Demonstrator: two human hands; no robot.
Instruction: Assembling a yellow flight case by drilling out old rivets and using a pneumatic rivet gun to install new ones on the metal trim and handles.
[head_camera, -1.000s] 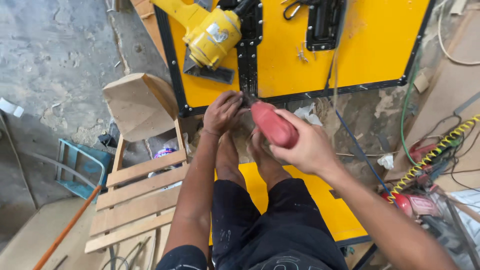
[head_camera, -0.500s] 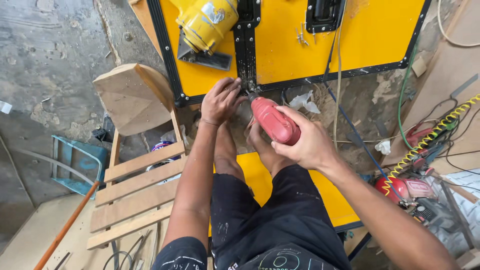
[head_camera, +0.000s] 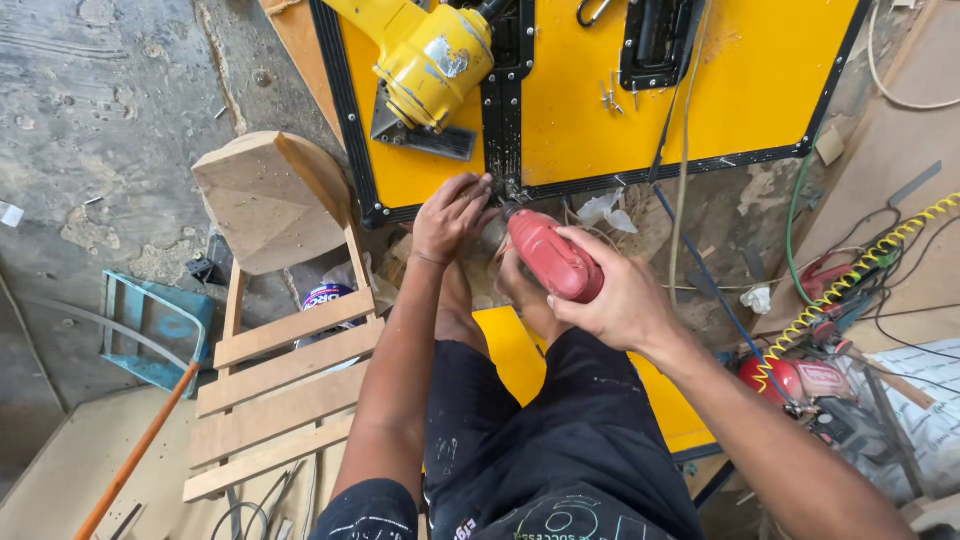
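Observation:
My right hand (head_camera: 615, 300) grips a red power drill (head_camera: 548, 254), its nose aimed at the black metal edge (head_camera: 510, 150) of a yellow flight case panel (head_camera: 700, 100). My left hand (head_camera: 452, 215) rests with its fingers curled at the drill's tip, against the case's lower edge. What the fingertips pinch is hidden. My legs in dark shorts run down the middle, above a second yellow panel (head_camera: 510, 345).
A yellow circular saw (head_camera: 425, 65) lies on the case's left panel. A slatted wooden frame (head_camera: 285, 390) and a wooden block (head_camera: 265, 200) sit left. A blue stool (head_camera: 150, 335) stands on concrete. Red tools (head_camera: 800, 380), a coiled yellow hose (head_camera: 850, 290) and cables crowd the right.
The view has shifted so the case sits nearer. Both hands stay together at the case's lower edge, the drill tilted a little lower.

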